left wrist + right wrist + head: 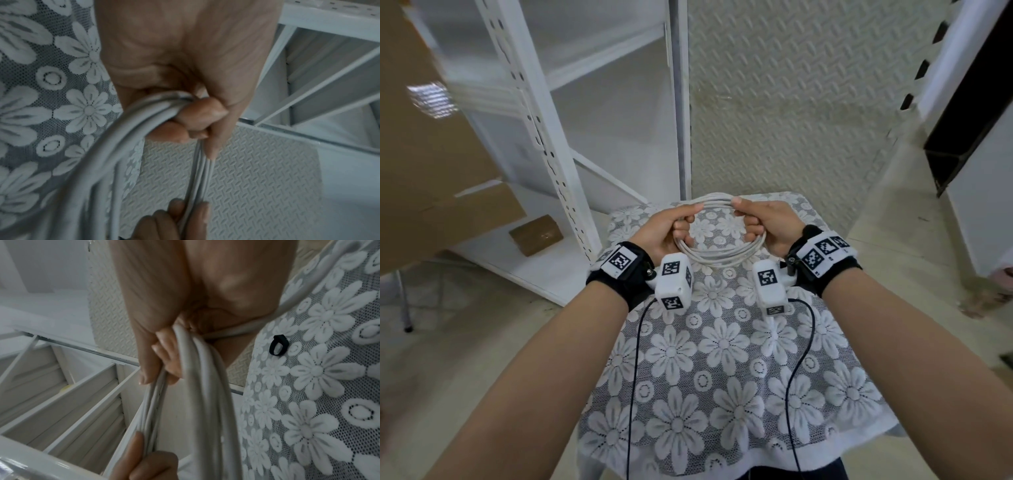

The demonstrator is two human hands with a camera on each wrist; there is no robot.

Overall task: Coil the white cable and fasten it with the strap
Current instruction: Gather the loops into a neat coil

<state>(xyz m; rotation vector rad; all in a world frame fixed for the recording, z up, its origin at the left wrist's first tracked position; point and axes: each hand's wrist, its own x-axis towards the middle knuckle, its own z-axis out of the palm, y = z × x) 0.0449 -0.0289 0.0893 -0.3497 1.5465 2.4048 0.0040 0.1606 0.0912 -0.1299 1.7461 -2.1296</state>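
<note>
White round-sheathed cable (722, 255), wound into a multi-turn coil, was held in the air above the far part of the table, between both hands. The loop formed an oval whose long axis ran left to right across the head view, from one hand to the other; its far strands arched away from the person and its near strands sagged toward the wrists.

At the left of the coil, the left hand (667, 228) gripped the bundle, with the fingers (203, 108) curled round the strands and the thumb laid along the far strands, pressing them against the fingers.

At the right of the coil, the right hand (768, 222) gripped the opposite side in the same manner, with the fingers (166, 353) closed round the gathered strands and the thumb on top of the far run.

The black loop-shaped strap (278, 345) lay on the table, apart from the coil and untouched, visible in the right wrist view only.

The table carried a white floral lace cloth (722, 377). A white slotted metal shelving unit (544, 137) stood to the left, with a brown cardboard box (536, 234) on its lowest shelf.
</note>
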